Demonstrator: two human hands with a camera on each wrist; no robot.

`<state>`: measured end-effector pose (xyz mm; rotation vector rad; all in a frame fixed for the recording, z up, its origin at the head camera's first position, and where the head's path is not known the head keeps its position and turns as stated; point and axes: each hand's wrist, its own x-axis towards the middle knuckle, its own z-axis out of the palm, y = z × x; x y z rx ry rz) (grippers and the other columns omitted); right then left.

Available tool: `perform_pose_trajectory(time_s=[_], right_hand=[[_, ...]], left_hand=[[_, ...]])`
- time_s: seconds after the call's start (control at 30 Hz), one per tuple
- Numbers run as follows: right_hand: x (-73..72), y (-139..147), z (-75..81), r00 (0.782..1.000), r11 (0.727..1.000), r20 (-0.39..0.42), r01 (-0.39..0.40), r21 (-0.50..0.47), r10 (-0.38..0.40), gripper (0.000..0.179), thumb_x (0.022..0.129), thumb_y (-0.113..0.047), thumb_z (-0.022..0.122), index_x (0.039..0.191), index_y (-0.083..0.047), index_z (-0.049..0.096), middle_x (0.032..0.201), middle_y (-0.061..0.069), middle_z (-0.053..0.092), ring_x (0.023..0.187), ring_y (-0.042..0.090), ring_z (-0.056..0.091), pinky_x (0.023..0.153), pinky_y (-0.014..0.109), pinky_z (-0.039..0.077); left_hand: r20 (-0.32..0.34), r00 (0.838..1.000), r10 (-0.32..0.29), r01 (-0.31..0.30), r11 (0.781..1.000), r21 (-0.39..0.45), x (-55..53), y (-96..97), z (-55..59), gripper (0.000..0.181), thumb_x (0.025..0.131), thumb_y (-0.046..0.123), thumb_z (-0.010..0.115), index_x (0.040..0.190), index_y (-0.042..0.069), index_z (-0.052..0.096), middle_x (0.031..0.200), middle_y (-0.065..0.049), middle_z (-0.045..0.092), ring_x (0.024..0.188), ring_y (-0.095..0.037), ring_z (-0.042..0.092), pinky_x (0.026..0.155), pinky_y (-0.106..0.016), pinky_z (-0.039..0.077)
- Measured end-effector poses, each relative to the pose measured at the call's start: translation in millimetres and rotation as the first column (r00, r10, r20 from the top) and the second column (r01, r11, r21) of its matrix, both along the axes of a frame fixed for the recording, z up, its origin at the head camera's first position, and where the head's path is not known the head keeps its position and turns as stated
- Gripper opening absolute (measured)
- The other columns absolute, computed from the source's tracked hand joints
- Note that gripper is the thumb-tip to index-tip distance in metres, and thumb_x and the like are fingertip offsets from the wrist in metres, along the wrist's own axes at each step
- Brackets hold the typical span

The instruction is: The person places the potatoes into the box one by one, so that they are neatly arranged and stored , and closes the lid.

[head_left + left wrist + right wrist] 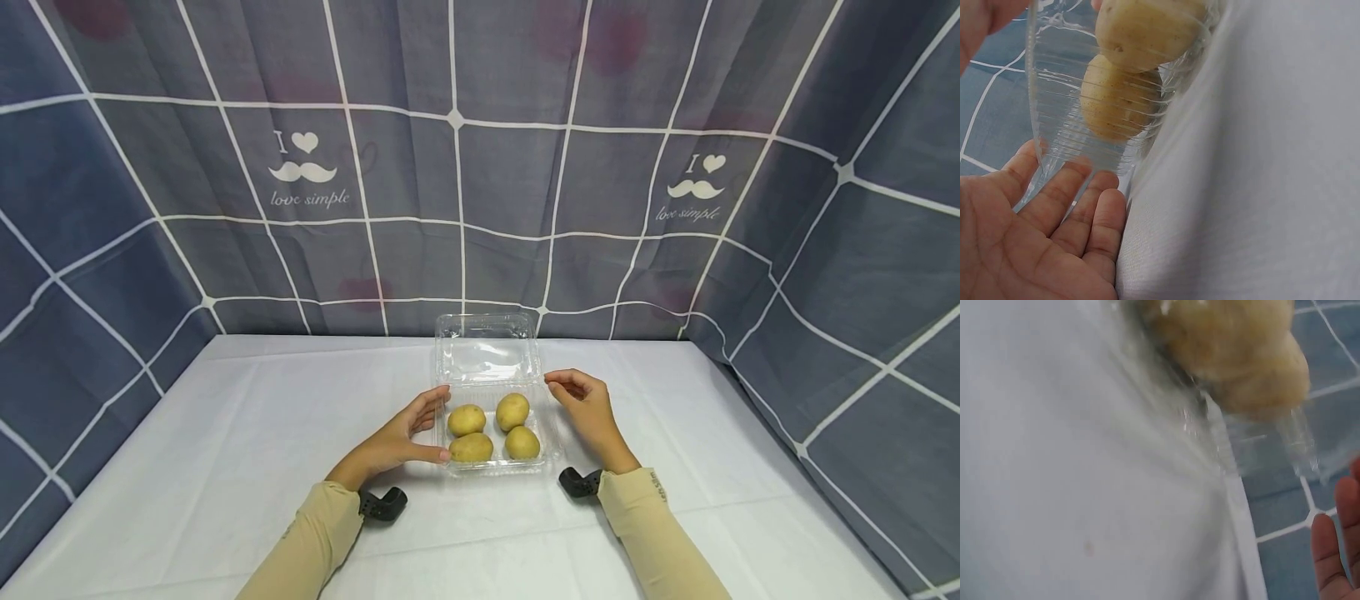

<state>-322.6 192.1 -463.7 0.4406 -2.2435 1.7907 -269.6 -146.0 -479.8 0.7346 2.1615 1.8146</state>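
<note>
A clear plastic clamshell box [480, 463] sits on the table with its lid [487, 354] raised at the back. Inside lie several yellow potatoes, among them one at front left [471, 447] and one at back right [513, 412]. My left hand [401, 437] is at the box's left side, thumb by the front corner. In the left wrist view its extended fingers [1063, 197] touch the ribbed wall, and two potatoes [1119, 100] show through the plastic. Beside the box's right rear, near the hinge, is my right hand [588, 408], fingers loosely bent, holding nothing. The right wrist view is blurred.
A white cloth [285, 467] covers the table. Dark grey-blue curtains [405, 167] with white grid lines stand behind it and on both sides. A black wrist device [384, 504] is on the left wrist, another [579, 482] on the right.
</note>
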Motion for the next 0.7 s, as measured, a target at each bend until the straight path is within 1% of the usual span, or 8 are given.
perform_pose_trajectory(time_s=[0.07, 0.13, 0.27, 0.43, 0.5, 0.57, 0.63, 0.7], right_hand=[[-2.2, 3.0, -2.7, 0.999, 0.999, 0.041, 0.006, -0.051, -0.004, 0.019, 0.100, 0.008, 0.067, 0.117, 0.016, 0.072, 0.109, 0.024, 0.076, 0.094, 0.007, 0.071, 0.086, 0.017, 0.058], [-4.6, 5.9, -5.9, 0.996, 0.996, 0.087, 0.010, -0.089, -0.002, 0.023, 0.100, 0.009, 0.065, 0.121, 0.018, 0.070, 0.105, 0.018, 0.076, 0.089, 0.008, 0.070, 0.082, 0.018, 0.059], [-7.6, 10.0, -11.9, 0.984, 0.988, 0.174, -0.014, -0.151, 0.040, 0.032, 0.100, 0.009, 0.062, 0.130, 0.019, 0.063, 0.098, 0.006, 0.069, 0.082, 0.010, 0.067, 0.075, 0.020, 0.059], [-8.5, 13.1, -17.6, 0.963, 0.976, 0.251, -0.048, -0.211, 0.102, 0.040, 0.101, 0.010, 0.054, 0.140, 0.018, 0.057, 0.098, 0.003, 0.067, 0.083, 0.011, 0.065, 0.074, 0.020, 0.059], [-8.1, 14.6, -19.4, 0.955, 0.969, 0.261, -0.080, -0.235, 0.142, 0.042, 0.102, 0.009, 0.053, 0.143, 0.019, 0.053, 0.101, 0.003, 0.068, 0.085, 0.011, 0.065, 0.076, 0.020, 0.060], [-7.6, 16.3, -21.5, 0.946, 0.956, 0.253, -0.134, -0.259, 0.201, 0.043, 0.105, 0.006, 0.052, 0.145, 0.022, 0.048, 0.104, 0.002, 0.068, 0.089, 0.010, 0.065, 0.080, 0.020, 0.059], [-7.1, 17.9, -23.3, 0.932, 0.935, 0.238, -0.198, -0.293, 0.272, 0.045, 0.108, 0.004, 0.051, 0.147, 0.023, 0.043, 0.108, 0.003, 0.068, 0.092, 0.009, 0.065, 0.083, 0.020, 0.059], [-7.1, 19.5, -25.0, 0.913, 0.910, 0.222, -0.262, -0.321, 0.342, 0.048, 0.110, 0.002, 0.050, 0.150, 0.024, 0.036, 0.114, 0.003, 0.068, 0.095, 0.009, 0.065, 0.085, 0.020, 0.058]], left_hand=[[0.000, 1.000, 0.000, 0.000, 1.000, -0.001, 0.3, 0.1, 0.2, 0.112, 0.087, 0.017, 0.093, 0.169, -0.005, 0.019, 0.172, -0.034, 0.023, 0.158, -0.052, 0.025, 0.130, -0.064, 0.023], [-0.001, 1.000, -0.001, 0.001, 1.000, -0.002, 0.5, 0.2, 0.4, 0.112, 0.087, 0.017, 0.093, 0.169, -0.005, 0.019, 0.172, -0.034, 0.023, 0.158, -0.052, 0.025, 0.130, -0.064, 0.023], [-0.002, 1.000, -0.004, 0.004, 1.000, -0.002, 0.7, 0.1, 0.5, 0.112, 0.087, 0.017, 0.093, 0.169, -0.005, 0.019, 0.172, -0.034, 0.023, 0.158, -0.053, 0.024, 0.129, -0.065, 0.023], [-0.002, 1.000, -0.006, 0.006, 1.000, 0.002, 0.3, -0.1, -0.2, 0.112, 0.088, 0.017, 0.092, 0.169, -0.006, 0.018, 0.172, -0.034, 0.023, 0.158, -0.053, 0.024, 0.129, -0.065, 0.023], [-0.002, 1.000, -0.006, 0.006, 1.000, 0.002, 0.0, -0.2, -0.7, 0.112, 0.088, 0.017, 0.092, 0.168, -0.006, 0.018, 0.172, -0.034, 0.023, 0.158, -0.053, 0.024, 0.129, -0.065, 0.023], [-0.002, 1.000, -0.007, 0.007, 1.000, 0.003, -0.3, -0.2, -1.1, 0.113, 0.088, 0.018, 0.092, 0.168, -0.007, 0.018, 0.172, -0.034, 0.023, 0.158, -0.053, 0.024, 0.130, -0.065, 0.023], [-0.002, 1.000, -0.009, 0.009, 1.000, 0.007, -0.5, -0.3, -1.4, 0.113, 0.088, 0.018, 0.092, 0.168, -0.007, 0.017, 0.172, -0.035, 0.023, 0.158, -0.053, 0.024, 0.129, -0.065, 0.023], [-0.003, 1.000, -0.011, 0.011, 1.000, 0.009, -0.6, -0.4, -1.6, 0.113, 0.088, 0.018, 0.093, 0.168, -0.008, 0.018, 0.172, -0.035, 0.023, 0.158, -0.053, 0.024, 0.129, -0.065, 0.022]])
